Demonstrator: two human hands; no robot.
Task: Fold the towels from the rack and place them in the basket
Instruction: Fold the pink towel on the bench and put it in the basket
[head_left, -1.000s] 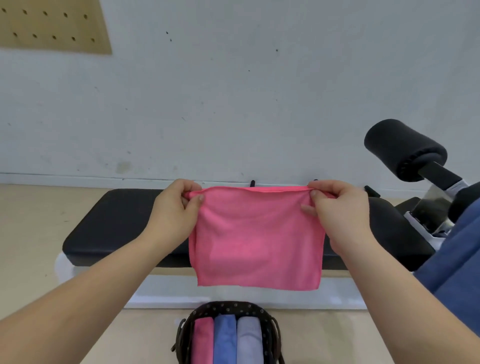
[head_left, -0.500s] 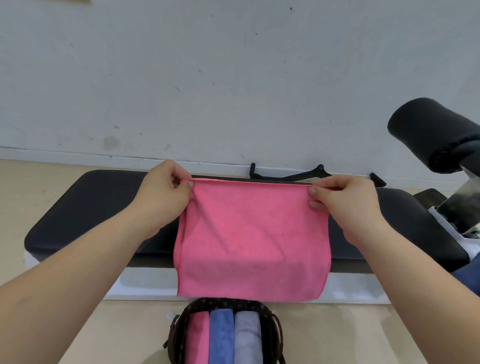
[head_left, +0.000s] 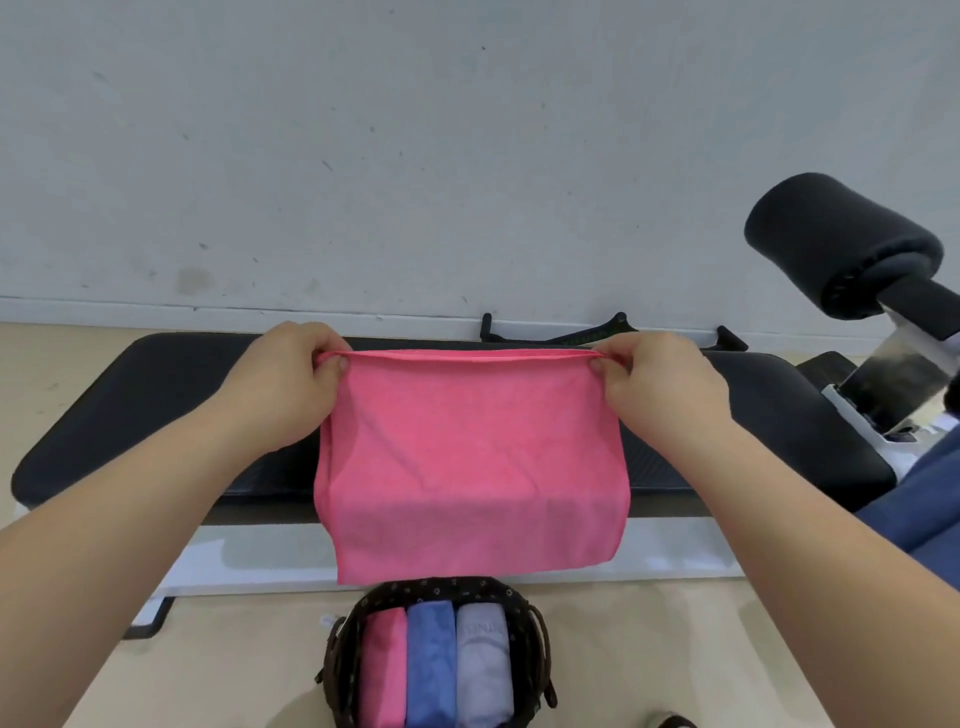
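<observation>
While the pink towel (head_left: 470, 467) is pinched, left hand (head_left: 291, 384) at nine, right hand (head_left: 660, 389) at three, the basket (head_left: 441, 588) is seen at six o'clock.

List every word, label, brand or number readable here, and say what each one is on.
Nothing can be read for certain.
grey towel in the basket: faint lettering near its far end, too blurred to read.
black bar behind the bench: a greenish mark, too small to read.
held pink towel: no print visible.
</observation>
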